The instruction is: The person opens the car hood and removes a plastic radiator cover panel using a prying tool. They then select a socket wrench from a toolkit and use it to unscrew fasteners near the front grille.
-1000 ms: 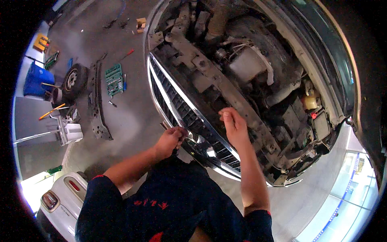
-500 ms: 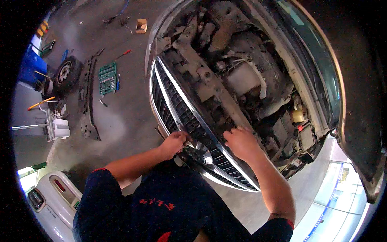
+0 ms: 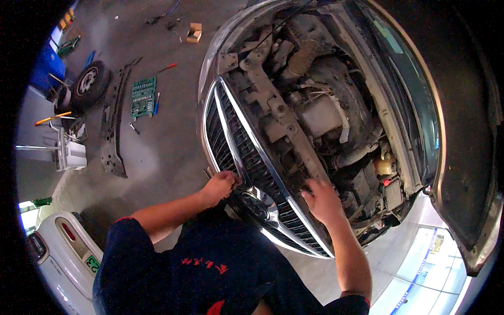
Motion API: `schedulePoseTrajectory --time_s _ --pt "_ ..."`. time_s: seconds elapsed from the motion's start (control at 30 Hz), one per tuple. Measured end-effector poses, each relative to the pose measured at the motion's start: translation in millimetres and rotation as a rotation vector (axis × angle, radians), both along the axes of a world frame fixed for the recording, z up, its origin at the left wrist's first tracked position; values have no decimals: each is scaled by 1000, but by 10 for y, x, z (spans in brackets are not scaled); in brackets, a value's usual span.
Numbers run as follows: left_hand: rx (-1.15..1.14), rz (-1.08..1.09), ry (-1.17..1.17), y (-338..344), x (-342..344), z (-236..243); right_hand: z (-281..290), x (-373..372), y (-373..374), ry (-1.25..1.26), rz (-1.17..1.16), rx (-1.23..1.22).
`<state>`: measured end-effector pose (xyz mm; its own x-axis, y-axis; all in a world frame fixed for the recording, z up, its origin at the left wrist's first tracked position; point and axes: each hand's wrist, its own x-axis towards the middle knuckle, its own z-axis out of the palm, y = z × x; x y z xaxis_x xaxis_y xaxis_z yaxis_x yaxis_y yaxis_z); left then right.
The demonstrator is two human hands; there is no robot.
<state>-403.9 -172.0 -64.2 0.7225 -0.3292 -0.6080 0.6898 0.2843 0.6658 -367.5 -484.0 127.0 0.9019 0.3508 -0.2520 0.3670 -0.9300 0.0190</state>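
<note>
A car's front grille [image 3: 251, 140] with chrome bars and black slats stands in front of me, its chrome emblem [image 3: 262, 203] near its middle. My left hand [image 3: 220, 188] is closed at the grille's front face, beside the emblem. Its fingers are curled together, and whatever is between them is hidden. Behind the grille's top edge runs a dusty crossbeam [image 3: 287, 128]. Over the beam's near part is my right hand [image 3: 323, 200], thumb and fingers apart, with nothing seen in it. Whether its fingertips touch the beam I cannot tell.
The engine bay [image 3: 320, 113] lies exposed under the raised hood [image 3: 467, 131]. On the floor at left are a green socket set [image 3: 143, 97], a long dark bumper beam [image 3: 113, 121], a wheel [image 3: 90, 84] and a cardboard box [image 3: 194, 33]. A white car [image 3: 58, 257] stands at lower left.
My right hand has shifted a little nearer to me along the beam, and its thumb now stands apart from the fingers. My left hand stays at the grille. The whole view has shifted slightly.
</note>
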Motion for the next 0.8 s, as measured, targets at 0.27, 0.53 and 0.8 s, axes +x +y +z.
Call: schedulePoseTrajectory --time_s 0.27,0.53,0.8 --pt "3 -24 -52 -74 98 257 63 17 8 71 191 -61" --pt "31 -29 -21 -67 107 180 150 78 114 305 -354 -124" --pt "11 -32 1 -61 108 71 122 120 102 176 -297 40"
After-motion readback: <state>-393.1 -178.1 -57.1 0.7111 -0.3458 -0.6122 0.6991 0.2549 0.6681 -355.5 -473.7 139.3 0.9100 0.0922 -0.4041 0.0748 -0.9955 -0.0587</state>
